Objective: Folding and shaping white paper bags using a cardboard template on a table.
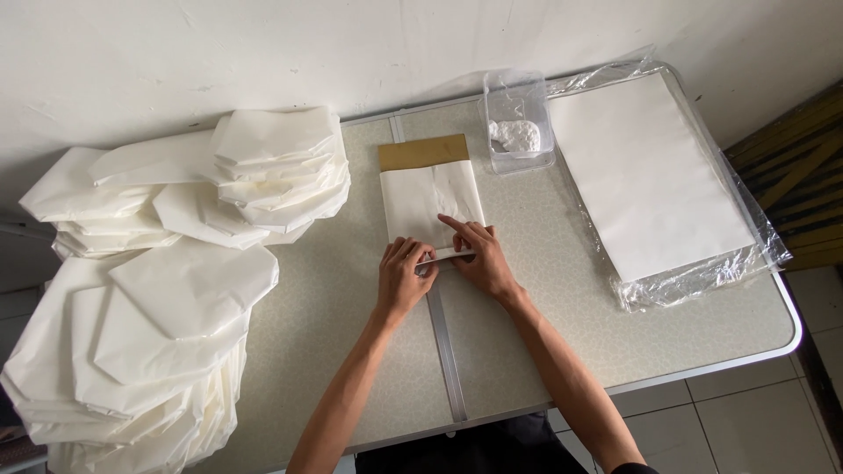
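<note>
Lying flat at the middle of the speckled grey folding worktop [544, 290]: a white folded paper sheet over a tan cardboard template [431, 200]. Left hand [404, 276] curled, fingertips pinching the near edge; right hand [479, 254] flattened, forefinger pressing the paper down. Probably a fold being creased, though hidden under the fingers. Risks: uneven pressure skewing the crease; paper sliding off the template; a sleeve nudging the clear plastic tub of white paste [518, 132].

Folded bags [167, 290] left; sheet stack [650, 175] right; tub [518, 132] btwn, behind.
</note>
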